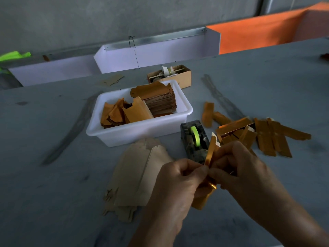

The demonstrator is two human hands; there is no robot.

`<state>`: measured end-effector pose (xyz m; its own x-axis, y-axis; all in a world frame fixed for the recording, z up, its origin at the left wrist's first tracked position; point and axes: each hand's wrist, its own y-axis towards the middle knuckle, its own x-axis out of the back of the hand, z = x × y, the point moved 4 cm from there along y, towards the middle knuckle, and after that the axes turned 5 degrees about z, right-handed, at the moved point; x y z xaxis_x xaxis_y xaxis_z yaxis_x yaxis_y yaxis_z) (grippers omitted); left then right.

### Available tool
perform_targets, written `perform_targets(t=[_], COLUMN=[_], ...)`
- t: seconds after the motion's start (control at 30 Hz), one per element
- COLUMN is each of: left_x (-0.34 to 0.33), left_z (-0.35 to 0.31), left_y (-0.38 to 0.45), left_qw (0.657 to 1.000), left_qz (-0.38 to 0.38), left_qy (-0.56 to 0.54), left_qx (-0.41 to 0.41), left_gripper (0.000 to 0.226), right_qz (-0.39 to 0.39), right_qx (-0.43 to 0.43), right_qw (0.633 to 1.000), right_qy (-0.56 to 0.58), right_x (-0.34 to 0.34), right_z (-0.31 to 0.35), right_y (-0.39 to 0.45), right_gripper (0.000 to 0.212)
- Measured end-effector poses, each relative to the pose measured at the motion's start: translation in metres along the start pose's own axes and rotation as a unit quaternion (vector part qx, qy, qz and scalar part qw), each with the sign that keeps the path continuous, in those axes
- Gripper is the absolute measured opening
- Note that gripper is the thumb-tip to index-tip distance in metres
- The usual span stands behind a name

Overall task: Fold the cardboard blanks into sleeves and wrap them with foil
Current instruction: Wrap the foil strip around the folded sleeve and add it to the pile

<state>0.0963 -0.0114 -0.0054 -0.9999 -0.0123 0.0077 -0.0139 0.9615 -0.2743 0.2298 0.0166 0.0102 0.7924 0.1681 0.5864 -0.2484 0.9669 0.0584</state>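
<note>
Both hands hold one gold foil-covered sleeve [211,152] upright in front of me. My left hand [179,182] pinches its middle from the left, and my right hand [238,166] pinches it from the right, fingertips nearly meeting. The sleeve's lower end [204,196] shows below my palms. A pile of plain cardboard blanks [137,175] lies flat on the grey table to the left of my hands. Several finished gold sleeves [263,136] are scattered at the right.
A white plastic tub [142,131] holds stacked gold blanks and loose pieces. A dark tape dispenser [195,139] with green tape stands just beyond my hands. A small cardboard box [170,75] sits behind the tub. White and orange partitions line the table's far edge.
</note>
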Motion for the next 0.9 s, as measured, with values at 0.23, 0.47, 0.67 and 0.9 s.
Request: perform_targets(t=[0.23,0.47,0.67,0.9], left_x=[-0.008,0.01,0.002,0.006], left_z=[0.006,0.017,0.017,0.021], left_y=[-0.005,-0.002,-0.003,-0.001], left_qw=[0.984,0.983,0.995,0.997], left_qz=[-0.109,-0.154,-0.088,-0.037], left_qy=[0.08,0.025,0.019,-0.06], left_qx=[-0.117,-0.095,-0.054,0.004], left_gripper=[0.015,0.016,0.017,0.007], right_qz=[-0.035,-0.024,0.07,0.095], right_qx=[-0.033,-0.057,-0.106,-0.053], right_qw=[0.992,0.985,0.975,0.972], right_qy=[-0.114,-0.158,0.184,0.21], right_x=[-0.003,0.002,-0.02,-0.021], right_z=[0.006,-0.002,-0.014,-0.015], right_y=[-0.002,-0.004,-0.006,-0.003], right_gripper=[0.029,0.05,0.047,0.017])
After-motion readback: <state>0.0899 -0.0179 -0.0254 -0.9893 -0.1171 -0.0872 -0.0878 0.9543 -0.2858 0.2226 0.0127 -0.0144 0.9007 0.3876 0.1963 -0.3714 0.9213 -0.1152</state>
